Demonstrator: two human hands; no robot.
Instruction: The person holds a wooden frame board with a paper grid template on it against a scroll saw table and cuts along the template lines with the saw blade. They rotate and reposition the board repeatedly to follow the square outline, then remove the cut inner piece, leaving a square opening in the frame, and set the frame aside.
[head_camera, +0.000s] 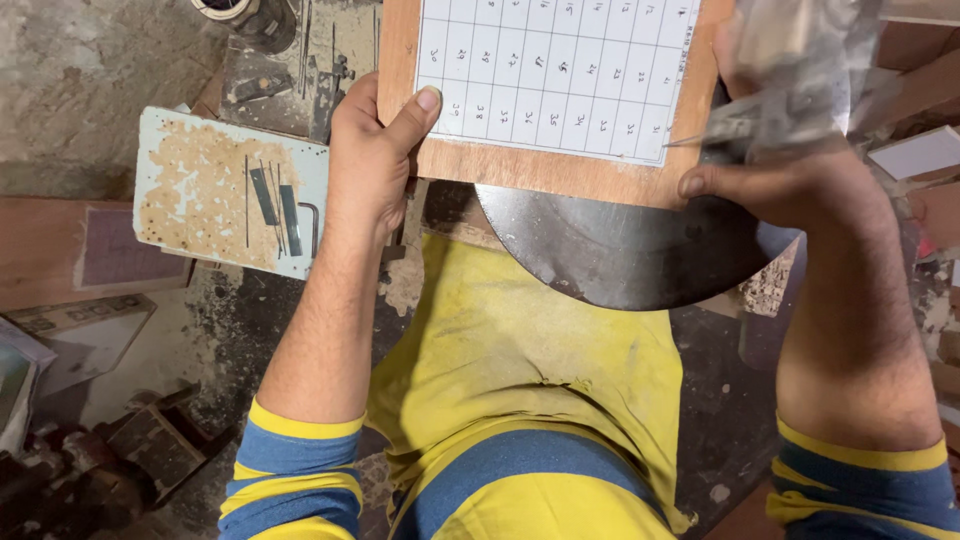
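Observation:
A wooden board (545, 168) with a white gridded paper sheet (555, 70) glued on top rests on a round dark metal machine table (620, 255). My left hand (375, 165) grips the board's near left corner, thumb lying on the paper's edge. My right hand (775, 180) presses on the board's right edge beside a blurred metal tool part (790, 80) above it. Whether the right hand grips the tool or only the board is unclear.
A worn pale blue panel (230, 190) to the left carries thin saw blades (278, 200) and a hex key (312, 225). Scrap wood and dark metal parts (110, 455) lie on the dusty floor at lower left. White blocks (915, 155) sit at right.

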